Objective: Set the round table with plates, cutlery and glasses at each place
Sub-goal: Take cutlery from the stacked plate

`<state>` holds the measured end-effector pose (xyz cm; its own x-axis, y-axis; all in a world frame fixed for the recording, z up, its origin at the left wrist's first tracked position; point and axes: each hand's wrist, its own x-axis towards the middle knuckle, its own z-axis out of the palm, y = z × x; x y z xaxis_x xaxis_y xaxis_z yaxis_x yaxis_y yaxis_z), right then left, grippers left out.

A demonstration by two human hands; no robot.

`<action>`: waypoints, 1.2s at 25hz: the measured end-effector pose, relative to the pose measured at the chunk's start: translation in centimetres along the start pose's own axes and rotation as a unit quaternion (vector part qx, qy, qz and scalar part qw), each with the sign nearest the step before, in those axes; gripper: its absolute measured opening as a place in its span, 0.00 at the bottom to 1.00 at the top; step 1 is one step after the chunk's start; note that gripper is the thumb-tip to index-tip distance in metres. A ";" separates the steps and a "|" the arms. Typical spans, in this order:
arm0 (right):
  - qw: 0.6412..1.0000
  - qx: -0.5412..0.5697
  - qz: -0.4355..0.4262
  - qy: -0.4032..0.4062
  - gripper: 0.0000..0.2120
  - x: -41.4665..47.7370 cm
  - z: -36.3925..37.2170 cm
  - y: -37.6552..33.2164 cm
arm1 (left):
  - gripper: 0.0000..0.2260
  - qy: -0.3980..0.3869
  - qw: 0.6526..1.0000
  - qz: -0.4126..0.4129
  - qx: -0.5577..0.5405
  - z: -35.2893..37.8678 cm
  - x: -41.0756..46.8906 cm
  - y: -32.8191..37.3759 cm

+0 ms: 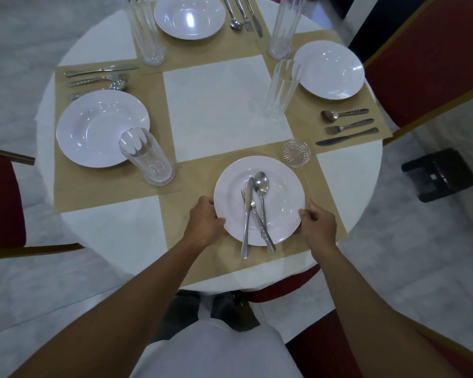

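A white plate (281, 192) rests on the near tan placemat (194, 175) of the round white table (224, 99). A knife (247, 216), a fork (257, 222) and a spoon (262, 192) lie crossed on it. My left hand (206, 221) grips the plate's left rim and my right hand (316, 223) grips its right rim. A clear glass (296, 153) stands just beyond the plate. The left place has a plate (93, 126), cutlery (99, 77) and a glass (148, 156). The far plate (189, 16) and the right plate (329, 69) also have cutlery and glasses.
Red chairs stand at the right (432, 58), the left (0, 203) and below the table's near edge (284, 285). A black stool (438, 173) sits on the marble floor at the right. A tall glass (281, 88) stands near the table's middle.
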<state>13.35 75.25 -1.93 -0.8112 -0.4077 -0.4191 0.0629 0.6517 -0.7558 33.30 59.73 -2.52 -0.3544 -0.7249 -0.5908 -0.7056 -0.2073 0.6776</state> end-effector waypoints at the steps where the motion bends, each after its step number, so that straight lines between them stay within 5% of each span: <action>1: 1.000 0.004 0.001 0.004 0.20 0.1 0.0 -0.1 | 0.19 0.006 1.000 0.009 0.012 0.0 -0.1 0.1; 6: 0.993 -0.050 -0.042 0.103 0.16 -1.2 1.1 -0.8 | 0.20 0.093 0.971 0.124 0.180 1.5 -1.7 0.5; 9: 0.981 -0.092 -0.164 0.051 0.12 -2.6 2.6 -0.8 | 0.15 0.039 0.973 0.101 0.206 3.6 -2.0 1.2; 13: 0.969 -0.128 -0.210 -0.018 0.09 -3.1 3.9 -0.8 | 0.14 0.036 0.975 0.045 0.216 4.7 -1.6 2.4; 19: 0.948 -0.224 -0.208 -0.083 0.10 -2.6 4.9 -1.2 | 0.13 0.018 0.971 -0.030 0.238 4.6 -0.6 3.1; 30: 0.913 -0.382 -0.120 -0.080 0.16 -2.6 6.7 -4.2 | 0.12 0.042 0.988 -0.007 0.151 -3.5 -2.6 0.1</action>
<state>19.08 69.34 -1.04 -0.6490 -0.6462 -0.4016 -0.5787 0.7620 -0.2908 36.34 59.33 0.60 -0.2999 -0.7785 -0.5513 -0.8653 -0.0213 0.5007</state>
